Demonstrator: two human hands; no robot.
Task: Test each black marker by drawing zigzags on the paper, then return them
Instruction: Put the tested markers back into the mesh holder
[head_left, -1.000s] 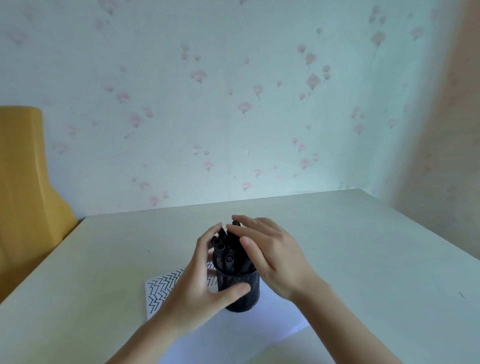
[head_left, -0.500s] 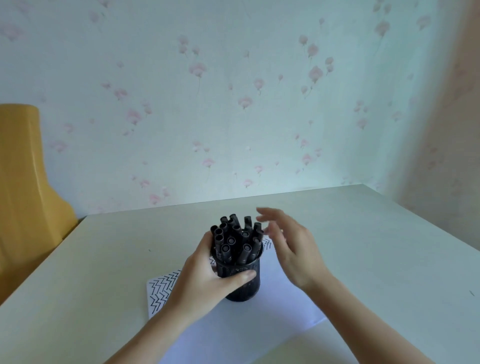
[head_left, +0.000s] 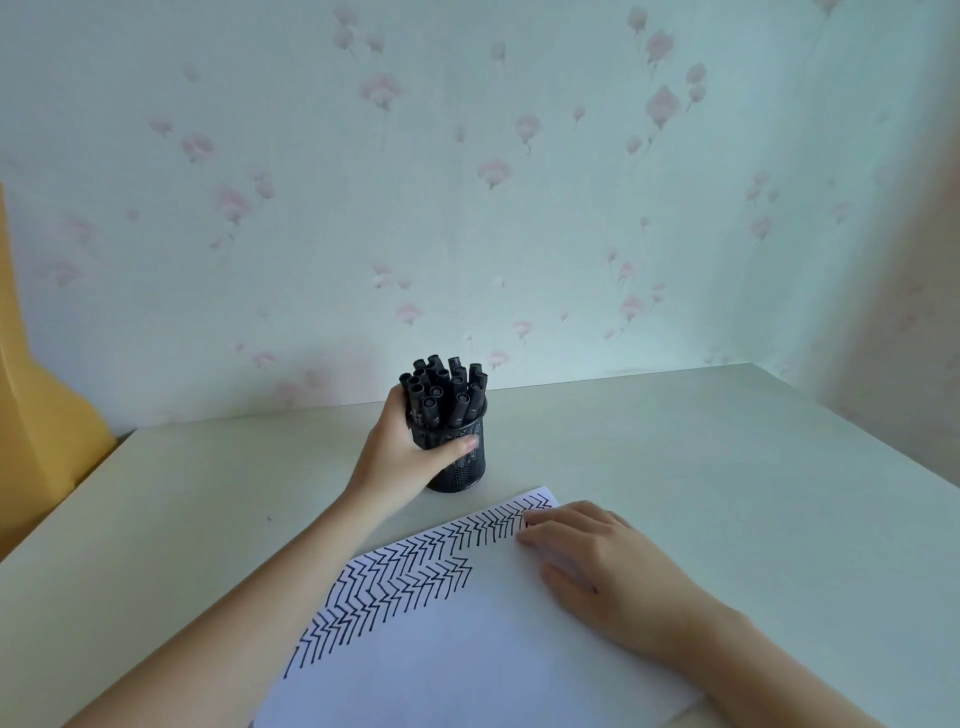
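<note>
A black mesh pen holder stands on the table beyond the paper's far edge, packed with several capped black markers. My left hand wraps around the holder's left side, thumb across its front. A white sheet of paper lies near me, with two rows of black zigzags along its left and far edges. My right hand rests flat on the paper's far right corner, fingers spread, holding nothing.
The pale table runs back to a floral-papered wall. A yellow chair back stands off the table's left edge. Bare tabletop lies to the right of the holder and the paper.
The holder has moved off the paper to the table behind it, carried by my left hand. My right hand left the markers and came down flat on the paper. The view tilted down.
</note>
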